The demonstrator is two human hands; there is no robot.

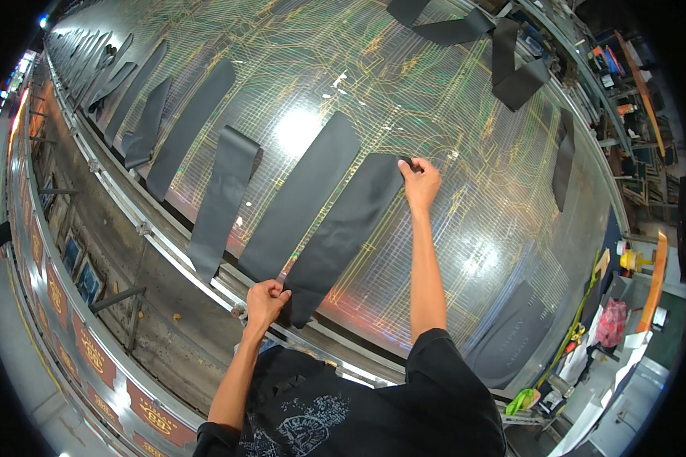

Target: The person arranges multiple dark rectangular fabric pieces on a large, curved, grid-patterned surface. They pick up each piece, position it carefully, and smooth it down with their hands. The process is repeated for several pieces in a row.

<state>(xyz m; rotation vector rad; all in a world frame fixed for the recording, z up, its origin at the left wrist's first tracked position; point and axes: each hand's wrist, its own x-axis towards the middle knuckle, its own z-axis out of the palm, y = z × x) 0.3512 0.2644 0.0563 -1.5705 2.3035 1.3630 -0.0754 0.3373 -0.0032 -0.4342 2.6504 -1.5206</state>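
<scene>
A dark grey fabric strip (345, 228) lies slantwise over the patterned table (465, 221), stretched between my hands. My right hand (422, 183) pinches its far right corner between thumb and fingers. At the near end, my left hand (265, 302) is closed on the strip's left corner by the table's edge. Just left of it lies a second flat strip (305, 194), with a narrow band of table showing between the two. Farther left, another strip (225, 198) has its far end folded over.
More dark strips (194, 126) lie along the left side. Crumpled strips (514, 68) rest on the far side. A metal rail (145, 228) follows the table's near edge. Right of the table are a pink bag (611, 323) and an orange wooden bar (653, 282).
</scene>
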